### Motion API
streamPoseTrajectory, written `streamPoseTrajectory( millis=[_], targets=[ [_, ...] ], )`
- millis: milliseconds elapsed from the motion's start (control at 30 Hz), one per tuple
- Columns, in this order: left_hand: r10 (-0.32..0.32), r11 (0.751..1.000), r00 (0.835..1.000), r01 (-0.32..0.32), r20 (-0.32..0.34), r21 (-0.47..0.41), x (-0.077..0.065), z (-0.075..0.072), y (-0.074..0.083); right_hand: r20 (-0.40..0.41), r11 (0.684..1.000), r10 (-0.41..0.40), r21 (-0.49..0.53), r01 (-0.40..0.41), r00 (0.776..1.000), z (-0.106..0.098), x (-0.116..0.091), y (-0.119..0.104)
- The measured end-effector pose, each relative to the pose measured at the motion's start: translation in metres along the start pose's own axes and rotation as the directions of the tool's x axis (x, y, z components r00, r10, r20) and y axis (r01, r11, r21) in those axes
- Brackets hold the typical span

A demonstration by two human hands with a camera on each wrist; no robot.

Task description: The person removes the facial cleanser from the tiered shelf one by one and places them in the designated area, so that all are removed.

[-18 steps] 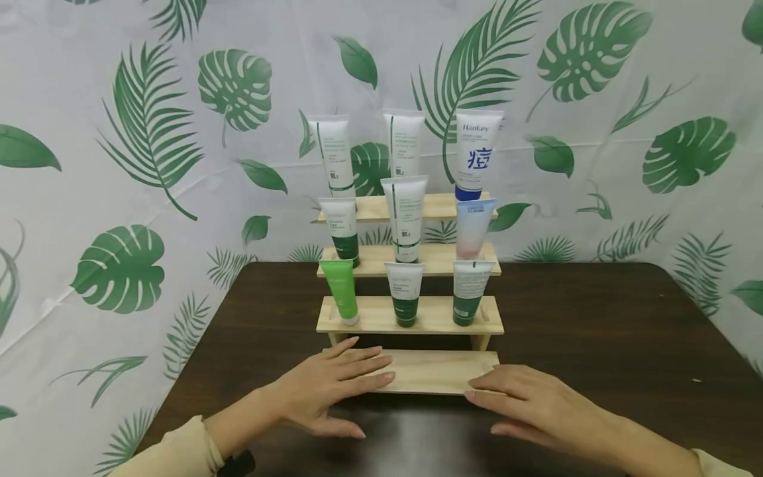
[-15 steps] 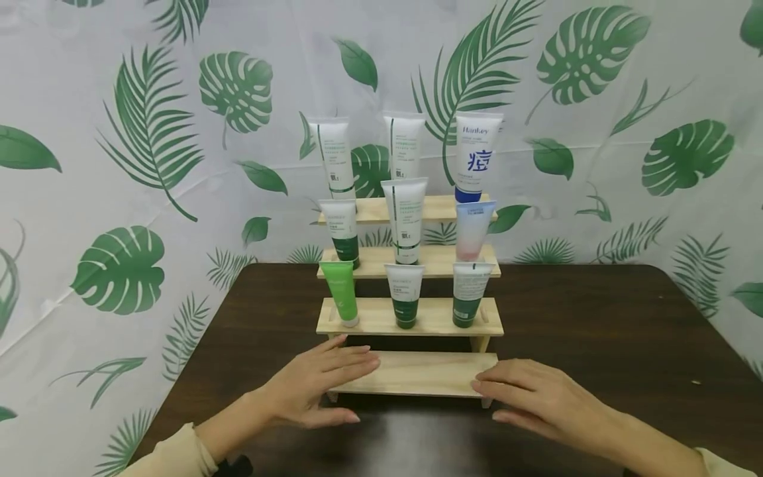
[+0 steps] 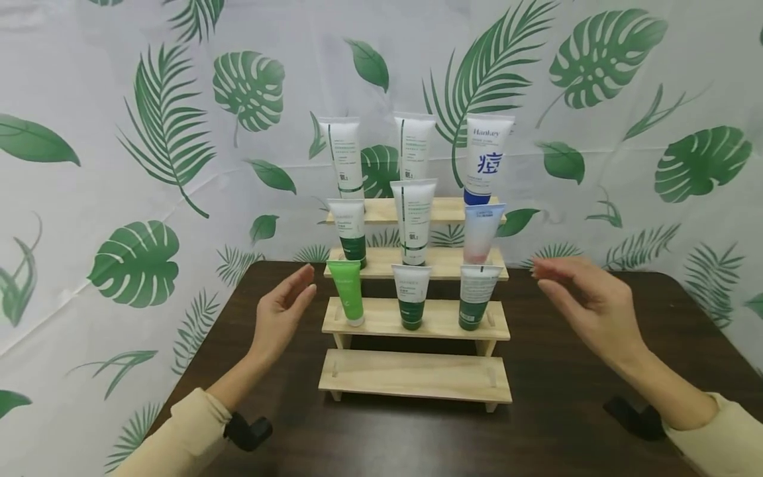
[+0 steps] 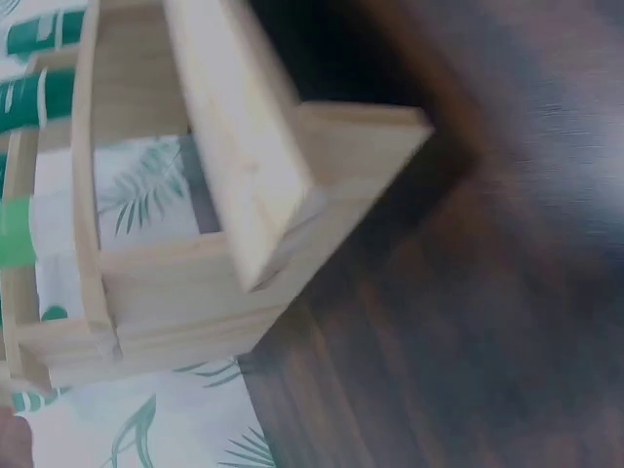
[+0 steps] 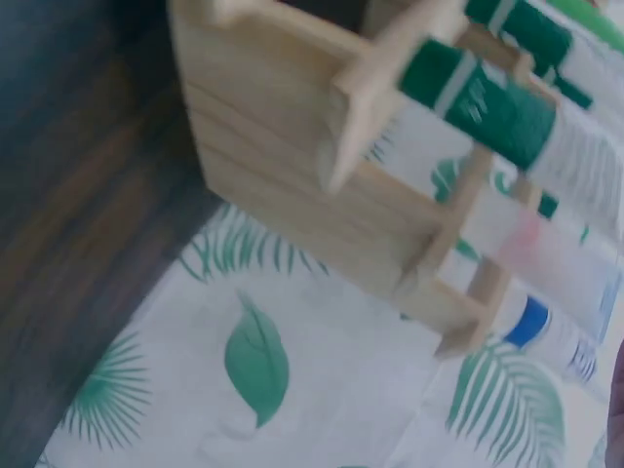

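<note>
A stepped wooden rack (image 3: 415, 376) stands on the table, bearing several squeeze tubes. My left hand (image 3: 280, 311) is raised beside its left side, near the green tube (image 3: 347, 291). To the right of the rack my right hand (image 3: 590, 301) hangs in the air, nearest the white-and-dark-green tube (image 3: 477, 296). Both hands hold nothing and stand apart from the rack, fingers extended and thumbs spread away. On the top shelf, at the right, is a white tube with a blue cap (image 3: 485, 159). A pale blue-and-pink tube (image 3: 481, 232) stands below it. The bottom shelf bears nothing.
The dark wooden table (image 3: 381, 437) runs around the rack. Behind it hangs a white cloth (image 3: 286, 40) with green leaf prints. Black wrist straps (image 3: 247, 430) show at both sleeves.
Both hands have left the bottom shelf, rising and moving outward to either side of the rack. The tubes stay in place, while the head view has shifted slightly.
</note>
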State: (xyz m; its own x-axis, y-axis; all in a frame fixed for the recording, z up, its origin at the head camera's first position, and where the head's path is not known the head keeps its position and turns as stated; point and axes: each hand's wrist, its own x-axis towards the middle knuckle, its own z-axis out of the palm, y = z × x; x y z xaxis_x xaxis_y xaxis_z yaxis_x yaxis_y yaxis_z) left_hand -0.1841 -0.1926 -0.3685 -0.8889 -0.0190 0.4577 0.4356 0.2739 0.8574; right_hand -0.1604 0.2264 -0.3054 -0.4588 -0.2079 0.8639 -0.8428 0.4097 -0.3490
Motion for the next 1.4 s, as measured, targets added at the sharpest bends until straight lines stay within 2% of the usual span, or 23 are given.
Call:
streamPoseTrajectory(
  millis=[67,167,267,367,533,767,1000,1167,1267,1400],
  targets=[
    [-0.094,0.995,0.995,0.094,-0.013,-0.037,0.010,0.004,-0.002,-0.034,0.995,0.096,0.014,-0.096,0.995,-0.002,0.007,0.008],
    [-0.170,0.983,0.985,0.169,-0.009,-0.071,0.021,0.011,-0.006,-0.094,0.972,0.209,0.126,-0.196,0.974,0.000,0.022,0.021],
    [-0.185,0.980,0.983,0.184,0.000,-0.073,0.029,0.018,-0.008,-0.141,0.935,0.294,0.247,-0.254,0.946,0.002,0.041,0.033],
    [-0.172,0.983,0.985,0.172,0.005,-0.057,0.035,0.024,-0.011,-0.149,0.897,0.384,0.293,-0.331,0.911,0.003,0.058,0.043],
    [-0.187,0.980,0.982,0.187,0.005,-0.067,0.042,0.031,-0.014,-0.098,0.856,0.496,0.221,-0.468,0.863,0.008,0.081,0.057],
    [-0.214,0.973,0.977,0.212,-0.008,-0.087,0.045,0.038,-0.017,-0.024,0.824,0.558,0.140,-0.550,0.830,0.017,0.103,0.073],
    [-0.222,0.973,0.975,0.219,-0.031,-0.069,0.039,0.036,-0.021,0.088,0.815,0.566,0.095,-0.572,0.820,0.032,0.116,0.082],
    [-0.218,0.975,0.974,0.215,-0.053,-0.061,0.037,0.037,-0.021,0.125,0.791,0.598,0.068,-0.608,0.791,0.039,0.121,0.085],
    [-0.226,0.973,0.972,0.223,-0.057,-0.061,0.037,0.039,-0.022,0.129,0.788,0.601,0.067,-0.612,0.789,0.041,0.121,0.087],
    [-0.229,0.972,0.971,0.225,-0.063,-0.073,0.039,0.042,-0.021,0.133,0.797,0.588,0.077,-0.600,0.798,0.040,0.121,0.088]
  ],
)
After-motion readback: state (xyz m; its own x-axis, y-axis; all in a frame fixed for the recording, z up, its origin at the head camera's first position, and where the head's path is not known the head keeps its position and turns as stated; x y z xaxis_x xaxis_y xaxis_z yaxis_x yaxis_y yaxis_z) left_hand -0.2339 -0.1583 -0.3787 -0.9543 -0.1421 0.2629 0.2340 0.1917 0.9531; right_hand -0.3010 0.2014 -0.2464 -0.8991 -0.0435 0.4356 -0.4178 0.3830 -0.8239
